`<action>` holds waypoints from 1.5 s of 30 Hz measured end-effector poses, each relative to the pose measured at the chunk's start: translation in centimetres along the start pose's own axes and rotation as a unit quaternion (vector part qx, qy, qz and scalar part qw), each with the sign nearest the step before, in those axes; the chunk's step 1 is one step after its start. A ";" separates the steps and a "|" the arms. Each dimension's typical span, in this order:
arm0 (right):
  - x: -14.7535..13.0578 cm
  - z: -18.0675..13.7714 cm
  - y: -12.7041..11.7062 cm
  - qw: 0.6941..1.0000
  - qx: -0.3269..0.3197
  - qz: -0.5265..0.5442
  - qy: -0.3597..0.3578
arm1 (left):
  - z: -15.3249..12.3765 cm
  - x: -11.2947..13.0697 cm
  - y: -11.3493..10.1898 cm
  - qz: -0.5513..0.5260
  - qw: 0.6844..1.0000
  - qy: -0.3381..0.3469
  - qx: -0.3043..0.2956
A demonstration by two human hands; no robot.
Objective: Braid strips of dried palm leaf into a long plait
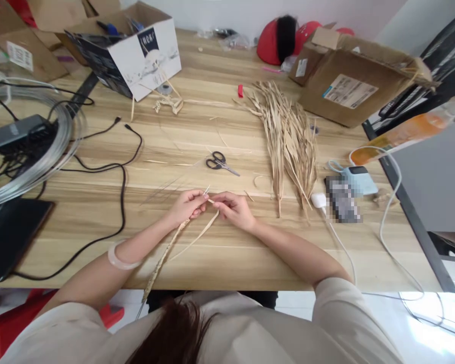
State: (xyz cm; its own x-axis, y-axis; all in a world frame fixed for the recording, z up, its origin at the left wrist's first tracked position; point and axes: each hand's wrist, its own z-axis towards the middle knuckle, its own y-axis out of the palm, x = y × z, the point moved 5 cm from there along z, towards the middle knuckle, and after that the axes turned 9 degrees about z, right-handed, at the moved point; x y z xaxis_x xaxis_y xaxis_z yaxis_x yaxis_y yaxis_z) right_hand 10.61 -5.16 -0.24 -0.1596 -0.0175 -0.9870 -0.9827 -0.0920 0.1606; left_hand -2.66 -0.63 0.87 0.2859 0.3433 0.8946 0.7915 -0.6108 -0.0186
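Observation:
My left hand point(189, 206) is closed on the upper end of a braided straw cord point(166, 251), which trails down past the table's front edge with thin wire ends at its bottom. Beside it, my right hand point(234, 209) pinches a pale straw strip point(197, 238); the strip's loose tail curves down over the tabletop. The fingertips of both hands nearly meet, and a short pale tip sticks up between them. Just beyond the hands lie black-handled scissors point(220, 162). A bundle of dry straw leaves point(284, 146) rests to the right.
At the back stand a white printed box point(147, 60) and a brown cardboard box point(349, 81). Coiled wire point(60, 151), black cables and a dark tablet point(13, 237) occupy the left. A phone point(343, 199), a light-blue power bank point(359, 180) and an orange drink bottle point(409, 132) lie right.

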 end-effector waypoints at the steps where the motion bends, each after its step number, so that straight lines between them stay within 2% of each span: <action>1: 0.0 0.0 0.1 1.000 -0.010 -0.007 0.000 | 0.0 0.0 0.0 0.011 1.000 0.009 -0.002; 8: -0.2 0.2 0.0 0.999 -0.013 -0.044 0.003 | 0.2 -0.4 0.1 0.065 0.997 0.028 -0.025; 17: -0.4 -0.1 0.1 0.996 -0.014 -0.090 -0.014 | 0.2 -0.3 0.1 0.068 0.997 0.038 -0.015; 23: -0.3 -0.3 0.1 0.997 -0.017 -0.073 -0.007 | 0.2 -0.3 0.2 0.066 0.996 0.051 0.002; 28: -0.1 -0.4 0.1 0.997 -0.019 -0.073 -0.018 | 0.1 -0.3 0.2 0.073 0.995 0.065 -0.014; 41: -1.1 -0.5 0.4 0.988 -0.032 -0.149 -0.038 | -0.2 0.1 0.3 0.068 0.997 0.043 0.008; 45: -1.1 -0.5 0.2 0.990 -0.023 -0.134 -0.027 | -0.1 0.1 0.3 0.058 0.997 0.041 0.017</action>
State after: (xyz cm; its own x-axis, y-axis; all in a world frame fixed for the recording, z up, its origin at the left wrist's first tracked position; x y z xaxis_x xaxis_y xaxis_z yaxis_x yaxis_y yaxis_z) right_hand 10.61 -5.63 0.92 0.1013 0.0670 -0.9926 -0.9851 -0.1323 -0.1094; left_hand -2.46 -0.81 1.00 0.3327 0.2105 0.9193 0.7735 -0.6185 -0.1383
